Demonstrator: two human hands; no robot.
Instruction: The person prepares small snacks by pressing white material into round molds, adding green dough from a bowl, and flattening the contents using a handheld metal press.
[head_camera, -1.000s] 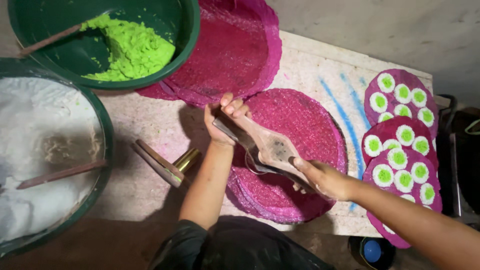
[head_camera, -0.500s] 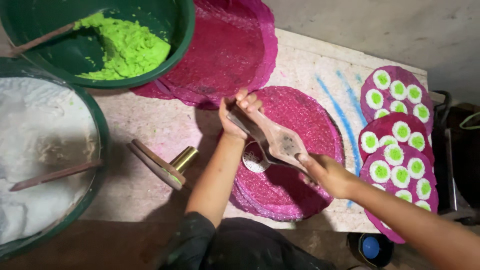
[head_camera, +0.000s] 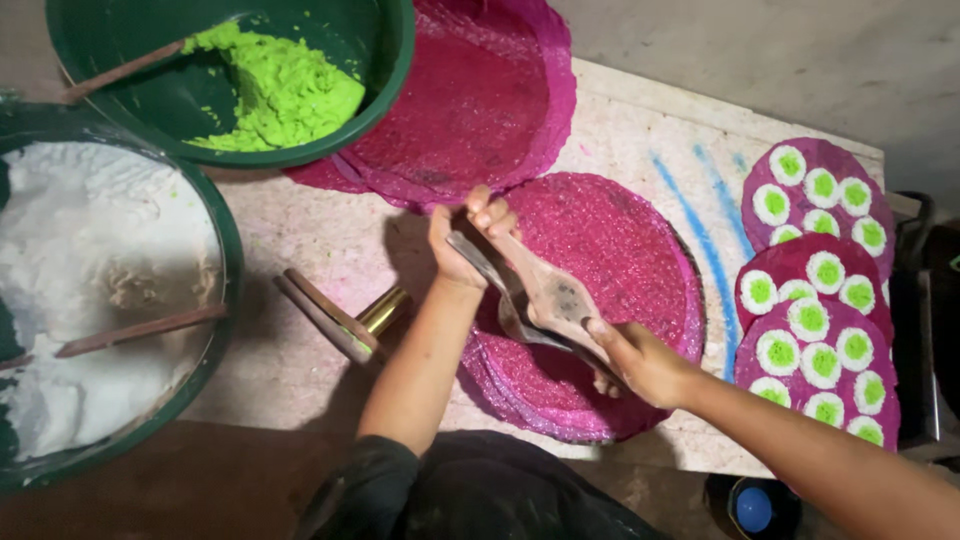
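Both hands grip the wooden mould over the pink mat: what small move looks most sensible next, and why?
Probably tip the wooden mould face down and press or tap it onto the empty pink mat. The left hand and right hand hold its two ends just above that mat, while the mats at right already carry rows of white-and-green rounds.

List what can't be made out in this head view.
- Underside of the wooden mold: faces down, held by left hand and right hand.
- White-powder basin: cut off by the left edge.
- Lowest pink mat of green-and-white cakes: partly behind the right forearm.
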